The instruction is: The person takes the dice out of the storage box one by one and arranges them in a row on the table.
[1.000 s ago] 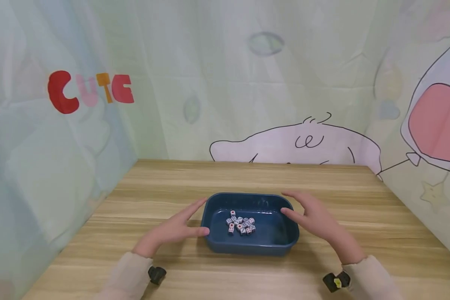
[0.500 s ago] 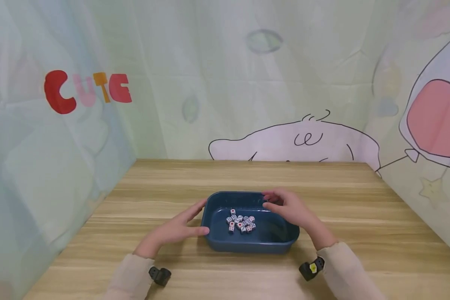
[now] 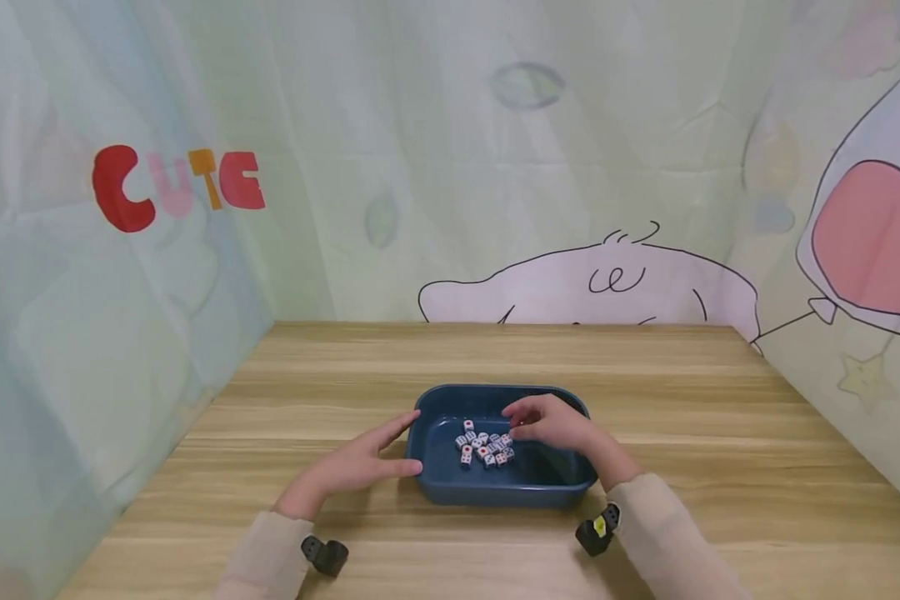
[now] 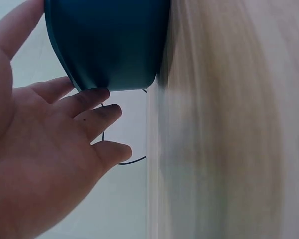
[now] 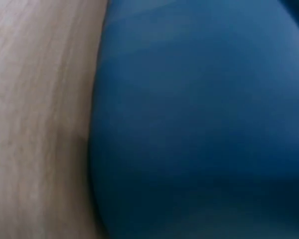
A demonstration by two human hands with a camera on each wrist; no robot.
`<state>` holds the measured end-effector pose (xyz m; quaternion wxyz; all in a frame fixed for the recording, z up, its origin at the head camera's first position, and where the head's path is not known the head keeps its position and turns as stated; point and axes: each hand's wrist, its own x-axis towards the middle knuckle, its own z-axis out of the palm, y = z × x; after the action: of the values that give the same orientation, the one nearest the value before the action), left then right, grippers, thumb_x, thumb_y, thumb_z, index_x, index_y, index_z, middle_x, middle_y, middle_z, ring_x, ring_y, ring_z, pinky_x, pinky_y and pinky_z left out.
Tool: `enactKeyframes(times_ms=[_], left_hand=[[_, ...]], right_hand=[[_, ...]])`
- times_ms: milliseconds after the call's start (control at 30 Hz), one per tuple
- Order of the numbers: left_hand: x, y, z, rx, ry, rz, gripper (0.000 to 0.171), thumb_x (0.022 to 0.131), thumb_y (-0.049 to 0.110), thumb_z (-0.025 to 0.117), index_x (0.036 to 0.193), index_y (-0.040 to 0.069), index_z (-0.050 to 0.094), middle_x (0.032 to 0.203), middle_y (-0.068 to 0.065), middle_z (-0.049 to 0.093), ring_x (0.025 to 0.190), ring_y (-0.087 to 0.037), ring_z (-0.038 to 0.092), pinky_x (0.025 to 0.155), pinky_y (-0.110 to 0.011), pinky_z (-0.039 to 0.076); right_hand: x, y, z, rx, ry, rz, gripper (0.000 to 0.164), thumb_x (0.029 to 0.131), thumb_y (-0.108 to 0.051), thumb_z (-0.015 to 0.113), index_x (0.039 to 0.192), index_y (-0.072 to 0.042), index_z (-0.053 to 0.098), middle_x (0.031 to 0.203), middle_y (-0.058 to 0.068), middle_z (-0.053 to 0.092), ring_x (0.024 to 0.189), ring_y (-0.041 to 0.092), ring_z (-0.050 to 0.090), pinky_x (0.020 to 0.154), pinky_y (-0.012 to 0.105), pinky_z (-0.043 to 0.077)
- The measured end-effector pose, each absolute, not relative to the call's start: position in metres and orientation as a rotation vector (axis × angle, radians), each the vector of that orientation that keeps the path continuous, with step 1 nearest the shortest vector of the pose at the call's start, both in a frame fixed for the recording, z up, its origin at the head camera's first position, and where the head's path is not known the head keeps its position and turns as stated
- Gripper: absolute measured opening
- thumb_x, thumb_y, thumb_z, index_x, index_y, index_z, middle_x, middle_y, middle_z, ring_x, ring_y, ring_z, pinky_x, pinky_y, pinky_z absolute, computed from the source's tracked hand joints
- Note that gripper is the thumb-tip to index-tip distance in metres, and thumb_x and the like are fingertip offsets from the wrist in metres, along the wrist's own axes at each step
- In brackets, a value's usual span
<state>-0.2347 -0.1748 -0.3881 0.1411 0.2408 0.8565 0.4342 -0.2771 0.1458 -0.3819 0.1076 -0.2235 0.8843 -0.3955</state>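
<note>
Steadying the blue tray (image 3: 506, 497) on the table (image 3: 495, 350) seems to suit the left hand (image 3: 356, 465), its fingers spread against one end, while the right hand (image 3: 557, 423), thumb and bent fingertips apart beside the dice (image 3: 483, 452) inside, should probably descend gently; whether it touches any is unclear.

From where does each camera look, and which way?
Head: on the head, facing forward and down at dice in the tray; left hand, right hand and sleeves show.
Left wrist: on that wrist, facing the tray's outside; left hand shows.
Right wrist: on that wrist, facing the tray's wall; no hand shows.
All share tray and table.
</note>
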Motion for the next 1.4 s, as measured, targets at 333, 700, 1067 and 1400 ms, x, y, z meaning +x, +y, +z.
enactKeyframes(times_ms=[333, 700, 1067, 1400], left_hand=[[-0.235, -0.173, -0.387, 0.674, 2.476, 1.256, 0.080, 0.089, 0.035, 0.070, 0.153, 0.011, 0.027, 0.158, -0.019, 0.022, 0.144, -0.041, 0.018, 0.113, -0.059, 0.022], [-0.236, -0.173, -0.388, 0.678, 2.459, 1.260, 0.082, 0.088, 0.035, 0.070, 0.153, 0.010, 0.026, 0.158, -0.018, 0.020, 0.145, -0.040, 0.017, 0.113, -0.059, 0.020], [-0.236, -0.173, -0.387, 0.671, 2.449, 1.266, 0.083, 0.088, 0.035, 0.070, 0.153, 0.010, 0.025, 0.158, -0.018, 0.020, 0.145, -0.041, 0.017, 0.113, -0.060, 0.020], [-0.236, -0.173, -0.388, 0.681, 2.464, 1.261, 0.082, 0.088, 0.033, 0.070, 0.153, 0.010, 0.025, 0.158, -0.019, 0.020, 0.144, -0.041, 0.018, 0.113, -0.059, 0.021]], right_hand=[[-0.276, 0.138, -0.388, -0.610, 2.641, -1.003, 0.027, 0.088, -0.006, 0.066, 0.115, 0.001, 0.067, 0.104, 0.010, 0.068, 0.092, 0.020, 0.061, 0.085, 0.041, 0.053], [-0.279, 0.133, -0.390, -0.520, 2.668, -0.957, 0.023, 0.088, -0.006, 0.068, 0.109, 0.000, 0.069, 0.099, 0.008, 0.070, 0.088, 0.018, 0.062, 0.083, 0.038, 0.054], [-0.279, 0.132, -0.392, -0.544, 2.690, -0.916, 0.018, 0.090, -0.005, 0.065, 0.105, 0.000, 0.071, 0.099, 0.008, 0.071, 0.087, 0.016, 0.062, 0.083, 0.038, 0.053], [-0.280, 0.131, -0.391, -0.512, 2.681, -0.909, 0.017, 0.089, -0.005, 0.066, 0.104, -0.001, 0.071, 0.093, 0.006, 0.069, 0.080, 0.015, 0.058, 0.077, 0.034, 0.053]])
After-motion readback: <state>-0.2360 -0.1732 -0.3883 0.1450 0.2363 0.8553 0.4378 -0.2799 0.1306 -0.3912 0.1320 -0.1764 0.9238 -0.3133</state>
